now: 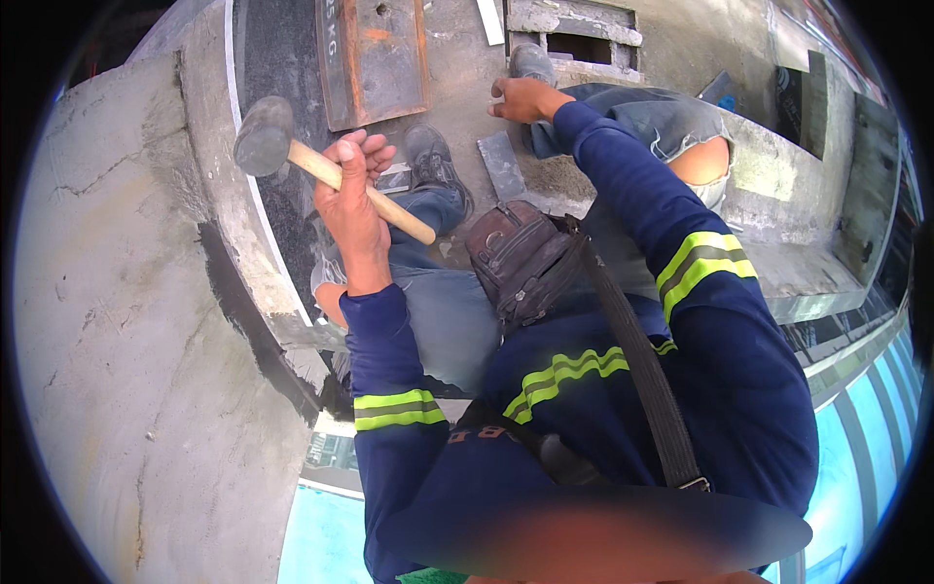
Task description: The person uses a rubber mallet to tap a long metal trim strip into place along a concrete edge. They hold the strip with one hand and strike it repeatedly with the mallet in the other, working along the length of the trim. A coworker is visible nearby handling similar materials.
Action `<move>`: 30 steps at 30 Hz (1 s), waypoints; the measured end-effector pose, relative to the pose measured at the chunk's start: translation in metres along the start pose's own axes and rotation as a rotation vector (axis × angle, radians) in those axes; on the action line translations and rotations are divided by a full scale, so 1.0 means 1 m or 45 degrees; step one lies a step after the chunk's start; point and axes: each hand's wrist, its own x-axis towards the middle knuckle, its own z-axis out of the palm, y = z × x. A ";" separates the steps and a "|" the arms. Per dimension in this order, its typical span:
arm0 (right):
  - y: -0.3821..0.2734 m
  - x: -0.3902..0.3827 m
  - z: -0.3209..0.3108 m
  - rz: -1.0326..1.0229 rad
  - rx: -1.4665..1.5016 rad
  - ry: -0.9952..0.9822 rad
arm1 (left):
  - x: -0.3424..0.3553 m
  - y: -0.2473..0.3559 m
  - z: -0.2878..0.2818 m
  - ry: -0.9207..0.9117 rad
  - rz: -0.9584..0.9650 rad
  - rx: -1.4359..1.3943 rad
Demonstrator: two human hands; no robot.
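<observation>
My left hand holds a rubber mallet with a black head and a pale wooden handle. The handle slants across the hand, its butt end over my thigh, while the fingertips are partly spread. The mallet's head hangs above a dark speckled slab with a white edge. My right hand reaches forward near my far boot, fingers loosely bent and apart, with nothing visible in them. Below it, a flat grey metal piece lies on the concrete between my feet.
A weathered rectangular block with orange-brown edges stands ahead of my left boot. A concrete frame with an opening lies beyond my right foot. Concrete walls flank me, the left one broad. A brown bag hangs at my waist.
</observation>
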 end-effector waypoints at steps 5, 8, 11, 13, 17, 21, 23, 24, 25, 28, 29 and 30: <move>-0.008 0.035 0.160 0.607 0.151 -0.272 | 0.004 0.018 -0.014 0.140 -0.002 0.265; -0.035 0.027 0.208 0.397 0.112 0.007 | 0.006 0.031 -0.035 0.419 0.117 0.407; -0.068 0.056 0.209 -0.069 0.218 0.154 | 0.013 0.032 -0.056 0.707 0.137 0.390; -0.095 0.088 0.207 -0.307 0.232 0.206 | 0.013 0.028 -0.060 0.674 0.142 0.308; -0.132 0.137 0.219 -0.543 -0.132 -0.149 | 0.012 0.031 -0.063 0.601 -0.003 0.045; -0.149 0.164 0.260 -0.636 -0.348 -0.158 | 0.015 0.028 -0.053 0.482 -0.091 -0.394; -0.156 0.175 0.282 -0.603 -0.388 -0.137 | 0.017 0.029 -0.046 0.428 -0.130 -0.455; -0.155 0.180 0.289 -0.571 -0.398 -0.133 | 0.016 0.030 -0.040 0.392 -0.157 -0.486; -0.155 0.184 0.295 -0.549 -0.404 -0.146 | 0.014 0.033 -0.036 0.275 -0.240 -0.371; -0.152 0.197 0.299 -0.597 -0.423 -0.158 | 0.016 0.032 -0.020 0.153 -0.340 -0.627; -0.149 0.196 0.295 -0.615 -0.365 -0.106 | 0.016 0.031 -0.019 0.125 -0.352 -0.626; -0.145 0.189 0.290 -0.624 -0.303 -0.065 | 0.017 0.029 -0.013 0.160 -0.328 -0.712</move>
